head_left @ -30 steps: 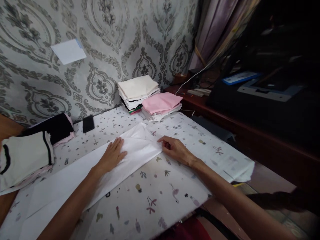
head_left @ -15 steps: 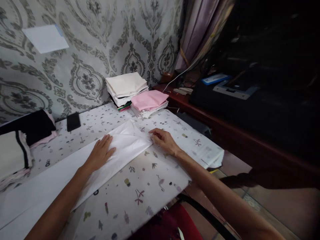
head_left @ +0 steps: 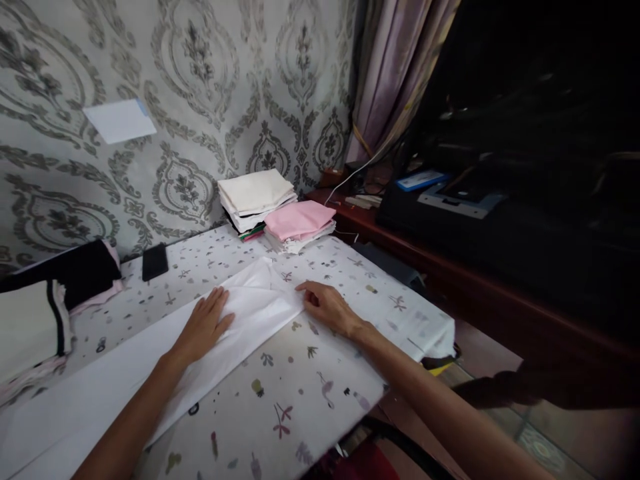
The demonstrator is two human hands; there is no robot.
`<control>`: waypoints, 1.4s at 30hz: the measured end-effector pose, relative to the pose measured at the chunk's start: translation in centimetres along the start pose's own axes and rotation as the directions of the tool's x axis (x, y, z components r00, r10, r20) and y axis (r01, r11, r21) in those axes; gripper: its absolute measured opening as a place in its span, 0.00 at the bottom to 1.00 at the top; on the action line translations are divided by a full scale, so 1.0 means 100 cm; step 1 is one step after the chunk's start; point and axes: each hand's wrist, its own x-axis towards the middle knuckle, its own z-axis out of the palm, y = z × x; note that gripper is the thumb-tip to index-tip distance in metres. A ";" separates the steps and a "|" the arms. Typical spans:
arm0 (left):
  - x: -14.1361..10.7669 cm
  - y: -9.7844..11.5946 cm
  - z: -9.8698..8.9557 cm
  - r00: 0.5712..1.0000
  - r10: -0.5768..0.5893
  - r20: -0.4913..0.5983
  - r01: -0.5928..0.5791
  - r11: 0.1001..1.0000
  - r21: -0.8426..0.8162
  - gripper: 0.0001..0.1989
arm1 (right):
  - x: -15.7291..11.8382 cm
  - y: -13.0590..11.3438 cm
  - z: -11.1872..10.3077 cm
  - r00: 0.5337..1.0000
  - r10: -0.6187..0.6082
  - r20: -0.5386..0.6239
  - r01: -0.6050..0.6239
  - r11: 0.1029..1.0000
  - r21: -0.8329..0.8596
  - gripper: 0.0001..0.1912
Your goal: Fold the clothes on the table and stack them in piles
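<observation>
A long folded white cloth (head_left: 260,300) stretches across the table from the lower left, narrowing into creased layers at its far right end. My left hand (head_left: 205,323) lies flat on top of it, fingers stretched out and pressing down. At the cloth's right corner, my right hand (head_left: 330,308) has its fingers curled in a pinch on the edge; the fingertips are partly hidden.
The patterned table cover (head_left: 280,373) lies beneath. Folded fabric stacks (head_left: 257,191) and a pink cloth pile (head_left: 300,220) stand at the back. Black fabric (head_left: 90,273), cream fabric (head_left: 30,327) and a phone (head_left: 155,262) are left. A dark cabinet (head_left: 500,320) borders the right.
The view has tilted slightly, so everything sits a little lower in the picture. My left hand stays flat on the white cloth, and my right hand stays at its corner.
</observation>
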 end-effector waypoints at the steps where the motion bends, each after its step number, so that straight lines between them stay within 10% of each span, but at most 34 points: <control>1: 0.000 0.001 -0.001 1.000 -0.004 0.007 0.004 1.000 -0.006 0.35 | 0.000 0.000 0.000 1.000 -0.002 -0.001 0.002 1.000 -0.005 0.21; 12: -0.050 0.013 -0.047 0.970 -0.072 0.233 0.122 0.970 -0.209 0.38 | 0.002 -0.017 0.003 0.988 -0.103 -0.117 0.107 0.994 0.029 0.14; 23: -0.123 0.007 -0.036 0.975 -0.135 0.175 0.162 0.975 -0.149 0.40 | 0.079 -0.106 0.105 0.824 -0.430 0.370 0.497 0.861 -0.106 0.23; 42: -0.187 -0.023 -0.019 0.963 -0.268 -0.027 0.264 0.959 -0.102 0.33 | 0.093 -0.083 0.155 0.783 -0.529 0.326 0.620 0.707 -0.340 0.30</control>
